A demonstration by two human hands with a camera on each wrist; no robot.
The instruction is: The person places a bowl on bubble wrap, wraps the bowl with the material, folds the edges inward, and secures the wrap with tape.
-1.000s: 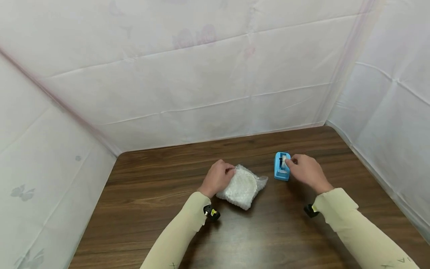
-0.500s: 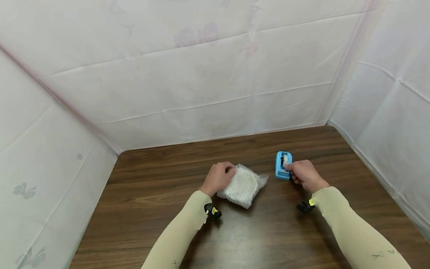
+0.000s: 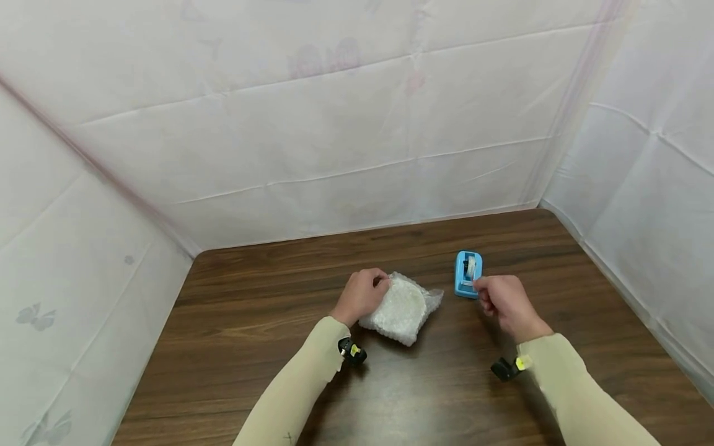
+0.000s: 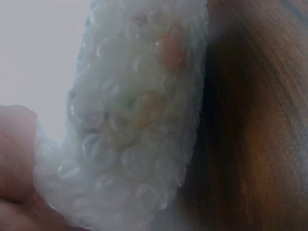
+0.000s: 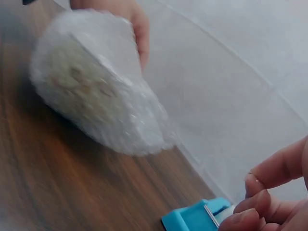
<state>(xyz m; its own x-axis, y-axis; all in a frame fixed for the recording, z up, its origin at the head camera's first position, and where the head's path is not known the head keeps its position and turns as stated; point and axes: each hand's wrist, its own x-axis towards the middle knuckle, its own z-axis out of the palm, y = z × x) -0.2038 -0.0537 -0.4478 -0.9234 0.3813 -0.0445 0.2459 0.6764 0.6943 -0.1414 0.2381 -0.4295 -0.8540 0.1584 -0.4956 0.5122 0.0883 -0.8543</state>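
A bubble-wrapped package [image 3: 397,310] lies on the table, a pale round thing showing through the wrap. In the left wrist view, faint orange and green marks show through the bubble wrap [image 4: 130,120]. My left hand [image 3: 359,296] grips the package at its far left edge, thumb and fingers curled there. To the right stands a light blue tape dispenser [image 3: 460,286] with a white roll of tape [image 3: 471,266] in it. At its near, cutter end, my right hand [image 3: 509,305] pinches the tape's end between thumb and forefinger; the clear strip itself barely shows.
The dark wooden table [image 3: 251,334] has white fabric walls [image 3: 334,136] behind it and at both sides. Black wrist cameras hang below each wrist, the right one [image 3: 504,369] low over the table.
My right hand has drawn back toward me, from beside the tape roll to the dispenser's cutter end. My left hand and the package have stayed in place.
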